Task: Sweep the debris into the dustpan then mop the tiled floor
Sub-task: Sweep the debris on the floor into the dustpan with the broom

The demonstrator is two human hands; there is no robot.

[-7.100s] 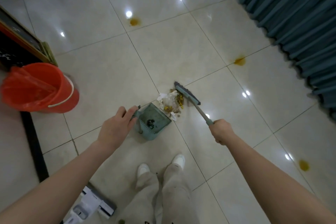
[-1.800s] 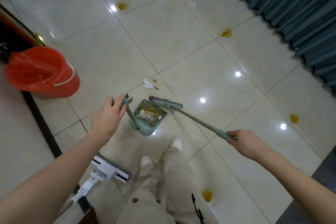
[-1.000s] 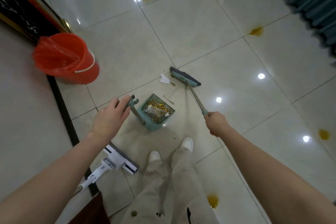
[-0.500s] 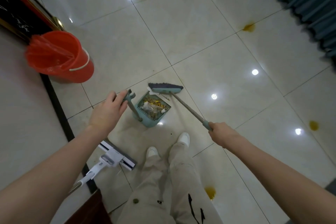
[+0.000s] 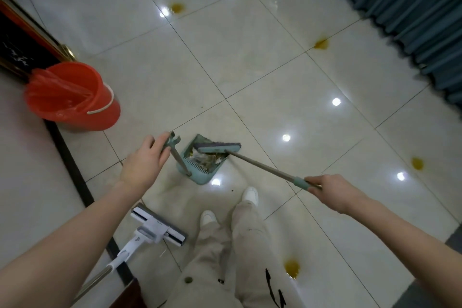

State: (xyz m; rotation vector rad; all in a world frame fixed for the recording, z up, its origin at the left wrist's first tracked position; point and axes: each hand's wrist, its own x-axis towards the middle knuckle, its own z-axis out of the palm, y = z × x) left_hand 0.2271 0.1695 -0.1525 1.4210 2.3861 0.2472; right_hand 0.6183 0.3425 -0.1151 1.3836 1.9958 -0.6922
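The dustpan [image 5: 200, 167] is the reference point. Debris [image 5: 207, 157] lies in it; the broom head [image 5: 218, 148] rests across its mouth. The bucket [image 5: 75, 97] stands left, the mop [image 5: 155, 226] behind-left.

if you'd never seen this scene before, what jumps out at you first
The bright red bucket lined with a red bag, at the left by a dark floor strip, grabs the eye first. Next, at centre, the teal dustpan full of debris, with the broom head at its mouth, the left hand on its upright handle and the right hand on the broom's. Yellow stains dot the glossy tiled floor.
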